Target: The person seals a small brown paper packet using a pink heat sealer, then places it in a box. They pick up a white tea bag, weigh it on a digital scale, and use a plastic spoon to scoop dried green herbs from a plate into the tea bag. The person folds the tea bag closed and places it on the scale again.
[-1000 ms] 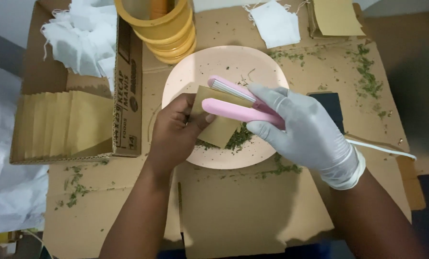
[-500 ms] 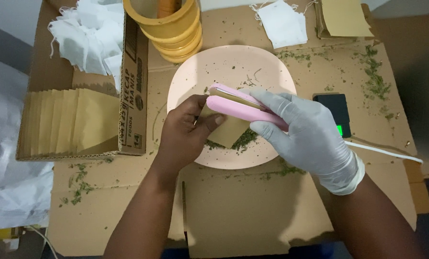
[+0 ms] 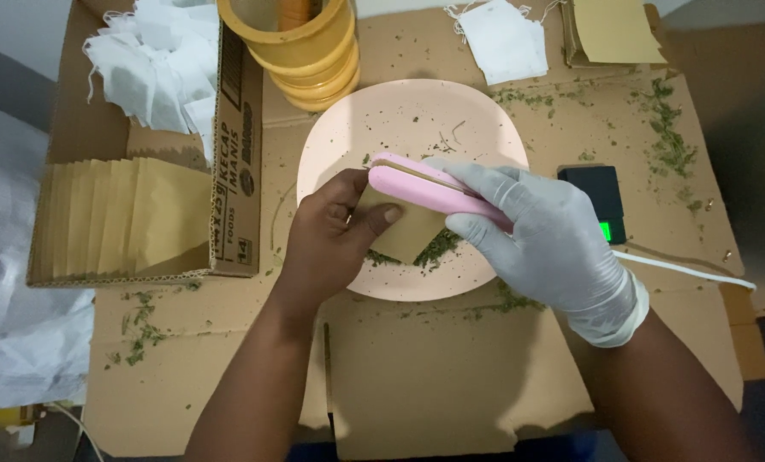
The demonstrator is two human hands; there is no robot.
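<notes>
We were sealing: our gloved right hand squeezed the pink heat sealer on the brown paper pouch, our left hand pinching it; next called for steady pressure.

Left of your cardboard box, crumpled white plastic; inside it, white mesh bags and brown envelopes; right, stacked yellow bowls.

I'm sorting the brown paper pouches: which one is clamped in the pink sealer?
The brown pouch over the pink plate, pinched by the left hand; the others stand filed in the cardboard box.
</notes>
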